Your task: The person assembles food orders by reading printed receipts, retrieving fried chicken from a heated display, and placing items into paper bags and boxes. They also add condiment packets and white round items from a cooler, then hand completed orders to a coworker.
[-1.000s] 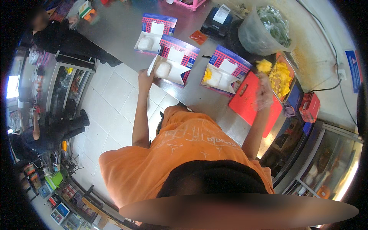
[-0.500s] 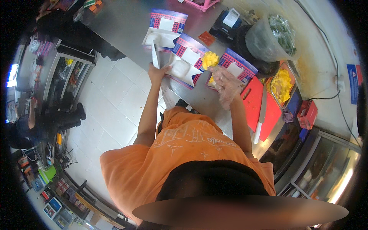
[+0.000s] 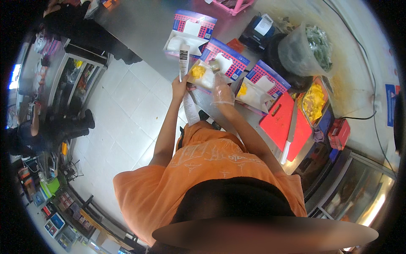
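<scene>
My left hand (image 3: 179, 88) is closed on a long printed paper slip (image 3: 184, 63), whose lower end hangs over the counter's edge. The clear-gloved right hand (image 3: 223, 92) is at the near right side of the middle takeaway box (image 3: 224, 59); its fingers are too unclear to read. Inside that box lie a yellow lump of food like scrambled egg (image 3: 197, 72), white rice (image 3: 207, 80) and a small brownish-grey item. Another lidded-open box (image 3: 194, 23) stands at the far left with a white mound in it. A third box (image 3: 267, 80), at right, also contains yellow food.
On the right, a knife (image 3: 290, 129) lies on a red cutting board (image 3: 275, 120). Beyond are a metal tray (image 3: 299, 106) of yellow food, a clear tub (image 3: 292, 53) and a black label printer (image 3: 255, 34). Another person (image 3: 55, 122) stands across the floor at left.
The yellow lump has gone from my right hand into the middle box, and that hand has moved left. My left hand has shifted slightly right, still with the paper slip.
</scene>
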A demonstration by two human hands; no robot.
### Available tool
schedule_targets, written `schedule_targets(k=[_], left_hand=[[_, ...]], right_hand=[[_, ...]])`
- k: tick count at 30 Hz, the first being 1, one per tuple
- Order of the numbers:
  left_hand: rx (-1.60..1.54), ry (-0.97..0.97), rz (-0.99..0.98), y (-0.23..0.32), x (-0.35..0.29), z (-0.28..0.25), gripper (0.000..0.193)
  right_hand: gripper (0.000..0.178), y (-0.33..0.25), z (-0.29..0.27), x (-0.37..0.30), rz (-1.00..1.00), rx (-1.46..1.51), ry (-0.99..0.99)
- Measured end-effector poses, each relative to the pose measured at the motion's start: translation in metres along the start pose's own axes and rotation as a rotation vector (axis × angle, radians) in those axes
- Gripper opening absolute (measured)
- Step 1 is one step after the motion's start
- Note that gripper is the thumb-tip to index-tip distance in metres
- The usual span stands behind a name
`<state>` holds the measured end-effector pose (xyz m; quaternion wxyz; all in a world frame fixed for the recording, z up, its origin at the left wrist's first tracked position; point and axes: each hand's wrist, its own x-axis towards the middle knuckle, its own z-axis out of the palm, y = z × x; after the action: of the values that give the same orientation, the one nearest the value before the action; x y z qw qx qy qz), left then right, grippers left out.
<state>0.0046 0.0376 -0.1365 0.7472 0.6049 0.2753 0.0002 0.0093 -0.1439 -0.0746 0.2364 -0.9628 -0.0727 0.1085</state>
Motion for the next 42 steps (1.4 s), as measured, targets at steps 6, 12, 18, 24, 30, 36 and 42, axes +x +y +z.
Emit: schedule_targets(k=[6,12,18,24,30,36,42], left_hand=[[-0.150,-0.023,-0.014,-0.004,-0.010,0.011,0.039],[-0.039,0.004,-0.009,-0.008,-0.012,0.012,0.041],[0.152,0.010,0.024,0.004,-0.007,-0.017,0.043],[-0.139,-0.301,-0.009,0.085,-0.015,-0.013,0.050],[-0.217,-0.873,-0.084,0.146,-0.009,0.090,0.052],[-0.200,-1.252,-0.116,0.119,-0.054,0.225,0.054],[-0.163,-1.321,-0.351,0.065,-0.174,0.317,0.066]], right_hand=[[0.044,0.004,0.017,0.008,-0.188,0.017,0.077],[0.026,0.028,0.030,0.011,-0.155,0.642,0.144],[0.026,0.132,-0.052,-0.039,-0.003,0.542,0.359],[0.027,0.298,-0.198,-0.090,0.294,1.398,1.253],[0.025,0.361,-0.202,-0.122,0.876,-0.096,0.773],[0.025,0.369,-0.212,-0.232,0.830,-0.166,0.717],[0.019,0.392,-0.241,-0.487,1.166,-0.028,1.157]])
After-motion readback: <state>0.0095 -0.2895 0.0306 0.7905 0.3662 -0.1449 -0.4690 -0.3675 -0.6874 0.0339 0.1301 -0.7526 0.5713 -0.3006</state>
